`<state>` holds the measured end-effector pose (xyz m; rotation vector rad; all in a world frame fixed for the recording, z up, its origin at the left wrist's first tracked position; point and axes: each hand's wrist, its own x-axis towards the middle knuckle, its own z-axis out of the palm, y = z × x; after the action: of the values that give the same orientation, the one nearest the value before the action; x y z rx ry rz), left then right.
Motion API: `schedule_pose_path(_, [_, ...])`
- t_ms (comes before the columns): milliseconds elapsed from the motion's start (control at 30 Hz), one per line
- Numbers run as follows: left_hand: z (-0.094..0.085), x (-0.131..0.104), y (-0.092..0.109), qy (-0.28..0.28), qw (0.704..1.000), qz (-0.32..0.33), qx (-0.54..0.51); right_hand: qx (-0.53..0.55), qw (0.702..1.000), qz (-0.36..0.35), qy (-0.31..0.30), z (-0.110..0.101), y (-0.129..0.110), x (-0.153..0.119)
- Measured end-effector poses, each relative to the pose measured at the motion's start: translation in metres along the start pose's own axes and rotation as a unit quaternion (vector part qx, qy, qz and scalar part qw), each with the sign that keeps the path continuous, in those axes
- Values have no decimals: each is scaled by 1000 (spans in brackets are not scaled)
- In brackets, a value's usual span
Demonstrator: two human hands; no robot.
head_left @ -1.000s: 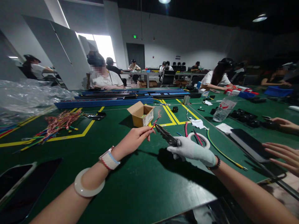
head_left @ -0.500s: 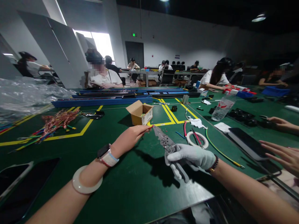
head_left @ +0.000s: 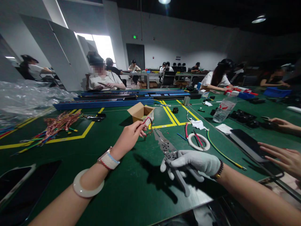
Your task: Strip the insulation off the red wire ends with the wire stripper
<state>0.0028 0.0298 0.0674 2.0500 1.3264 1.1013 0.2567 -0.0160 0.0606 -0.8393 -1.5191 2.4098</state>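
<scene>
Pinched in the fingers of my bare left hand (head_left: pixel 128 139) is a thin red wire (head_left: pixel 147 120), its end sticking up in front of the box. My right hand (head_left: pixel 197 162), in a pale glove, grips a pair of wire strippers (head_left: pixel 166 146). Their handles are spread, and the jaws point up and left, a little to the right of my left hand and apart from the wire. Behind my left hand stands an open cardboard box (head_left: pixel 140 112) with small greenish pieces inside. Right of the strippers lie a white tape roll (head_left: pixel 192 144) and a green-yellow cable (head_left: pixel 217 153).
A bundle of copper-ended wires (head_left: pixel 61 122) lies at left, phones (head_left: pixel 30 185) at front left. Blue rails (head_left: pixel 103 103) cross the back. A water bottle (head_left: pixel 224 108) and a co-worker's hands (head_left: pixel 282 157) are at right. Other people sit around the room.
My left hand has turned and drawn slightly away from the stripper jaws, so the red wire now points upward. The strippers' handles have spread wider in my right hand.
</scene>
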Motion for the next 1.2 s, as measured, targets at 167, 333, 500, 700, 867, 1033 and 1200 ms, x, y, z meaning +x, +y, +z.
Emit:
schedule_pose_path(167, [-1,-4,-2,-10,1000,-18,20,-152,986,-31,53,-2,-26,-18])
schedule_pose_path(333, [10,-11,-4,-16,999,-2,40,-404,849,-177,292,-22,-51,0])
schedule_pose_path(500, [12,-14,-3,-54,997,43,34,-563,607,-355,434,-54,-44,40])
schedule_pose_path(700, [5,-16,9,-56,994,53,72,-609,508,-403,457,-76,-27,52])
schedule_pose_path(867, [6,-17,11,-60,993,49,88,-614,493,-395,472,-78,-23,44])
schedule_pose_path(1033, [7,-18,10,-56,992,52,99,-622,489,-383,477,-76,-22,42])
schedule_pose_path(1200, [7,-18,9,-54,991,51,112,-628,488,-379,473,-76,-23,41])
